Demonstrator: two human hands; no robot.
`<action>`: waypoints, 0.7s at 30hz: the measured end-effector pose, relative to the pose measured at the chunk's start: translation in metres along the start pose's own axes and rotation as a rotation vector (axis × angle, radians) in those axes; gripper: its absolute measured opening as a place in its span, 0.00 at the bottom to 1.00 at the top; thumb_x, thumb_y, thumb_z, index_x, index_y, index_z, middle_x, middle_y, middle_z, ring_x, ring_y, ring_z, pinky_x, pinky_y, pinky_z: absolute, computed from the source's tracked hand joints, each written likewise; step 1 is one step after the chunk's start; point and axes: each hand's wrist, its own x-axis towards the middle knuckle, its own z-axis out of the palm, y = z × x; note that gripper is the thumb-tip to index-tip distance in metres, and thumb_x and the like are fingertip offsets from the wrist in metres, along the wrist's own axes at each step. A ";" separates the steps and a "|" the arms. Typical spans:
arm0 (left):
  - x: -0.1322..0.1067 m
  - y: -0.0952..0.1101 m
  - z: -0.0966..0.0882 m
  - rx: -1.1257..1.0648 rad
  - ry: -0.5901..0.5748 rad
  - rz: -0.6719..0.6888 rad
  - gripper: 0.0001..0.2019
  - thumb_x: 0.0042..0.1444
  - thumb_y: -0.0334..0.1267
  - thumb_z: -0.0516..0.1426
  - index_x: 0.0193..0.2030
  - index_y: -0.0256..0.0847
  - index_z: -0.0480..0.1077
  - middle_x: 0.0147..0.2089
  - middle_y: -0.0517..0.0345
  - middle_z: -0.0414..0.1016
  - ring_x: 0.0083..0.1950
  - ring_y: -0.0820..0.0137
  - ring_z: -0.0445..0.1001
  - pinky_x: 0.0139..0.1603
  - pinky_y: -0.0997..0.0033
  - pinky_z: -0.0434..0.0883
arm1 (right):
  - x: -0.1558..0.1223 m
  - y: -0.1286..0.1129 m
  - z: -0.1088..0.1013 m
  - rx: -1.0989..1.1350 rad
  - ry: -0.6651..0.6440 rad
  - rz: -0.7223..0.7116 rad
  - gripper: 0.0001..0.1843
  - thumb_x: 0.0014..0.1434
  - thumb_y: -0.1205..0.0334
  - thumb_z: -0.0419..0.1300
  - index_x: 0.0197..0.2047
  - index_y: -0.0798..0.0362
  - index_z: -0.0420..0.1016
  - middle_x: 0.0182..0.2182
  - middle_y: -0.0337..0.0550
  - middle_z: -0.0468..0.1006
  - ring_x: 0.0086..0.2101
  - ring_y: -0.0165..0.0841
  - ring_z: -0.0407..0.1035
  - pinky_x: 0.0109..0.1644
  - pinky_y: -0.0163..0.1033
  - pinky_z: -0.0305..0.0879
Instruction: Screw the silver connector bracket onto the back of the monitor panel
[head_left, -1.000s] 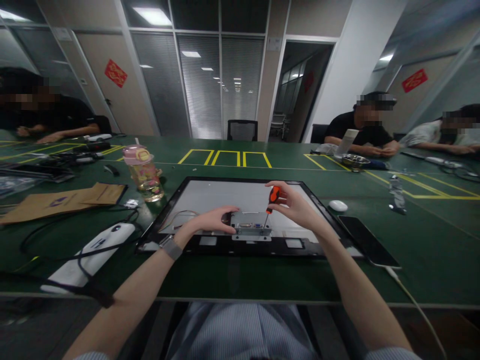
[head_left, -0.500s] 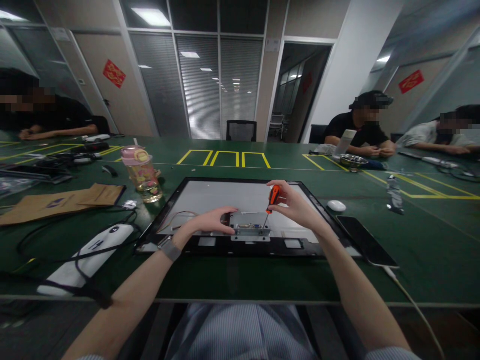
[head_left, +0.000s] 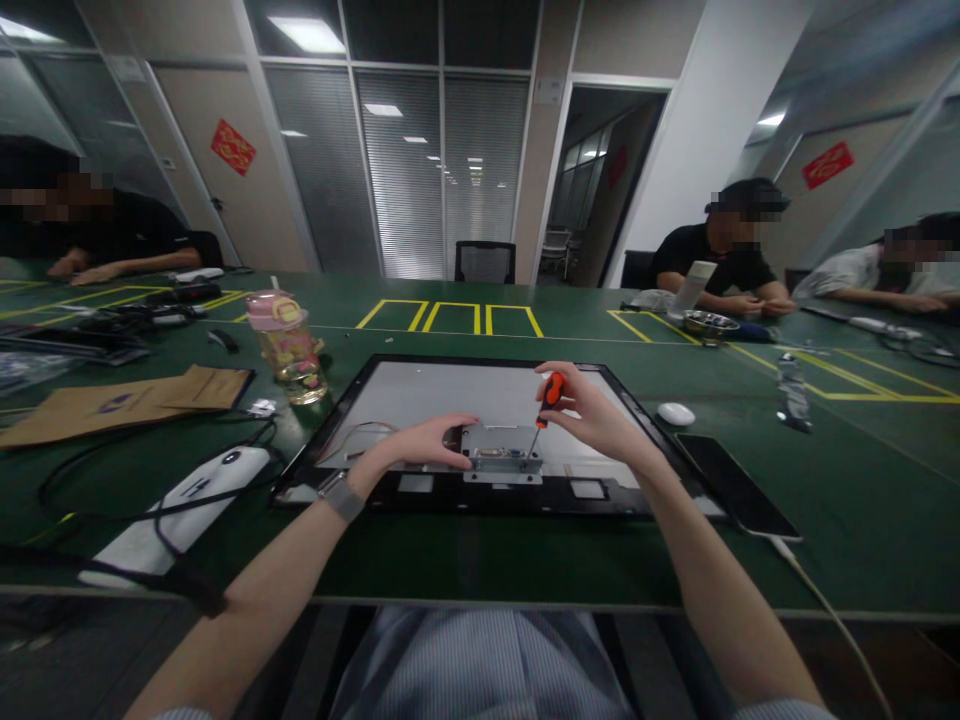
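Observation:
A flat display panel (head_left: 405,392) with a black frame lies on the table before me. At its near edge sits a silver metal bracket (head_left: 495,466) with a row of connector ports. My left hand (head_left: 433,440) grips the bracket's left end, thumb in front and fingers behind; a dark piece beside it is partly covered. In my right hand (head_left: 592,410) is an orange and black screwdriver (head_left: 553,392), held nearly upright. Its shaft points down to the bracket's right end. Whether the tip sits in a screw is too small to tell.
Left of the panel stand a pink-lidded bottle (head_left: 289,350), a brown paper bag (head_left: 112,405) and a white power strip (head_left: 180,515) with black cables. A phone (head_left: 739,487) on a charging cable and a white case (head_left: 676,413) lie right. Several people sit across the table.
The screwdriver handle has turned and tilted slightly in my right hand. My left hand stays on the bracket, and the view has shifted a little.

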 end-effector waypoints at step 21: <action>-0.002 0.005 -0.002 0.022 -0.015 -0.015 0.39 0.44 0.51 0.62 0.61 0.40 0.57 0.66 0.50 0.55 0.65 0.61 0.55 0.65 0.64 0.52 | -0.001 -0.010 0.000 0.010 -0.009 -0.016 0.25 0.52 0.67 0.59 0.50 0.48 0.55 0.34 0.40 0.67 0.36 0.34 0.68 0.45 0.46 0.69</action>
